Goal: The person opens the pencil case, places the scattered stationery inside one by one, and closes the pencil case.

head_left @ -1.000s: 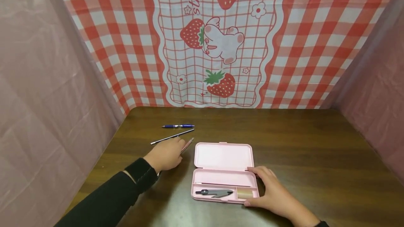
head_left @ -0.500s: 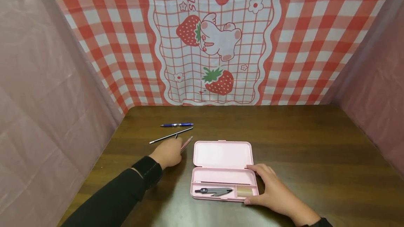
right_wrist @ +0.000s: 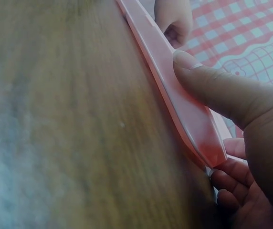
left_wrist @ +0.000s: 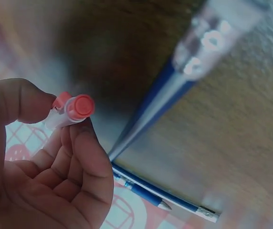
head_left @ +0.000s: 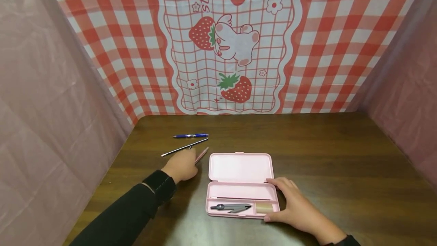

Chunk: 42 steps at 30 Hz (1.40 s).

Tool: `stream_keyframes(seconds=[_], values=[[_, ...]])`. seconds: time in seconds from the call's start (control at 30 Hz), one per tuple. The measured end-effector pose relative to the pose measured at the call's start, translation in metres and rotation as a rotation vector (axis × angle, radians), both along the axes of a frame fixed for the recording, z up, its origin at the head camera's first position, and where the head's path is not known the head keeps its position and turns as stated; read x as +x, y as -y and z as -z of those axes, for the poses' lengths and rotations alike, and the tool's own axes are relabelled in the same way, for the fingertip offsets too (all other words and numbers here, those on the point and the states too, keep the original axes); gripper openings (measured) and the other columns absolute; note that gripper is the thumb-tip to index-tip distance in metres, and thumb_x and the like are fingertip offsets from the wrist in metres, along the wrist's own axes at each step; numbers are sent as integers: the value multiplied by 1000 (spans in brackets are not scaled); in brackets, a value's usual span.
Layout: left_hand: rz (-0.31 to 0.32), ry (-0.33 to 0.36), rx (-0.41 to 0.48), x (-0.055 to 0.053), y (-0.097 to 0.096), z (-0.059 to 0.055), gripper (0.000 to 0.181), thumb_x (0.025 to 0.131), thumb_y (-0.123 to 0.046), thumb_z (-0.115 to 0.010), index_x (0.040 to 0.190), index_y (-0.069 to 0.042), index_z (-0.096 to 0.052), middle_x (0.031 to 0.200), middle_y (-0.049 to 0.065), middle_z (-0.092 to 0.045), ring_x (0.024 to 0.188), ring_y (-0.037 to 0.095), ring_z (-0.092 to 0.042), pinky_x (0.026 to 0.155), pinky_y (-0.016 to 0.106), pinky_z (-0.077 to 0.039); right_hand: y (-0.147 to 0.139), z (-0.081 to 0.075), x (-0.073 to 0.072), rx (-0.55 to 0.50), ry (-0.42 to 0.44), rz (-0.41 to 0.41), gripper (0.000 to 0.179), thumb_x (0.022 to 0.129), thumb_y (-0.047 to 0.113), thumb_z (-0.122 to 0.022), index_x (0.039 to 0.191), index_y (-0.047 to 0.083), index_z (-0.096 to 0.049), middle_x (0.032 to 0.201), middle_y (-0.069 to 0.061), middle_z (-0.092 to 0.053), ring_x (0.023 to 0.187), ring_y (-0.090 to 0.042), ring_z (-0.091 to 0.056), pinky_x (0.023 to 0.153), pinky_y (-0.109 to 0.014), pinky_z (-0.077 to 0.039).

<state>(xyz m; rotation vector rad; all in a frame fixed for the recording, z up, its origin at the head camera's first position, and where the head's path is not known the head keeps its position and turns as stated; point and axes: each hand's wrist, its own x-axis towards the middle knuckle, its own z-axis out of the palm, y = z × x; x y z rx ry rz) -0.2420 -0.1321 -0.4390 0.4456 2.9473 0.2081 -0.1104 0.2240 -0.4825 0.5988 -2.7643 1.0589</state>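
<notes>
My left hand (head_left: 181, 165) pinches a slim pen (head_left: 202, 155) left of the pencil case. In the left wrist view the pen's red end (left_wrist: 82, 106) shows between thumb and fingers. A blue pencil (left_wrist: 162, 95) with a silver-banded end runs close past that hand. My right hand (head_left: 293, 208) grips the right end of the open pink pencil case (head_left: 240, 168), thumb at the front edge, fingers near the hinge. Inside the case lie a grey compass (head_left: 232, 207), a tan block (head_left: 264, 207) and a thin stick (head_left: 239, 198) along the divider.
Beyond my left hand, a striped pencil (head_left: 184, 147) lies slanted on the brown table (head_left: 324, 155). A blue pen (head_left: 191, 136) rests farther back. A red-checked strawberry cloth (head_left: 235, 48) hangs behind the table, with pink drapes (head_left: 51, 124) at the sides.
My left wrist and sleeve have shifted slightly right while the hand stays at the pen. The right hand keeps its hold on the case. The head view has shifted a little.
</notes>
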Motion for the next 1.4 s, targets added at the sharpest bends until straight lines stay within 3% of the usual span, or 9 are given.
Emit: stream_keyframes(seconds=[0.2, 0.47, 0.7, 0.8, 1.1, 1.2, 1.4], values=[[9, -8, 66, 5, -1, -10, 29, 84, -16, -75, 106, -6, -60, 83, 3, -60, 76, 21, -57, 80, 45, -54, -1, 1, -1, 15, -5, 5, 96, 62, 62, -92, 137, 11, -60, 131, 3, -57, 126, -23, -49, 100, -55, -44], [66, -42, 166, 17, -14, -27, 22, 82, -9, -74, 99, -9, -60, 76, -2, -58, 69, 18, -54, 68, 39, -49, -1, 3, -2, 4, -7, 9, 96, 62, 62, -92, 136, 11, -60, 130, 5, -57, 126, -22, -48, 100, -53, -44], [129, -60, 119, 28, -36, -35, 24, 84, -11, -75, 104, -9, -62, 81, 0, -60, 73, 18, -56, 73, 39, -52, -2, 2, 1, -2, 0, 6, 96, 63, 64, -91, 137, 12, -60, 131, 7, -56, 126, -21, -48, 100, -53, -45], [179, -34, 74, 36, -46, -33, 29, 86, -14, -76, 111, -9, -63, 90, 1, -63, 78, 16, -58, 82, 38, -55, -3, 3, 2, -5, 5, 2, 95, 63, 65, -90, 137, 13, -60, 130, 8, -56, 125, -21, -48, 99, -53, -45], [461, -44, 17, 54, -58, -23, 27, 89, -17, -76, 114, -14, -67, 96, -4, -66, 79, 10, -57, 86, 31, -54, 0, 2, 2, -9, 14, -3, 94, 64, 65, -89, 137, 13, -60, 130, 10, -56, 126, -21, -47, 99, -53, -45], [505, -21, 5, 60, -64, -22, 25, 89, -16, -75, 113, -16, -67, 92, -7, -62, 78, 8, -55, 84, 29, -53, 1, 1, 3, -10, 14, -4, 94, 64, 65, -90, 137, 13, -60, 130, 9, -56, 126, -21, -47, 99, -53, -45], [605, -64, -52, 69, -74, -19, 15, 92, -15, -72, 105, -17, -66, 84, -9, -56, 75, 7, -52, 77, 26, -51, 1, 0, 3, -10, 9, 5, 94, 63, 63, -91, 137, 13, -60, 130, 10, -56, 125, -20, -48, 99, -53, -45]])
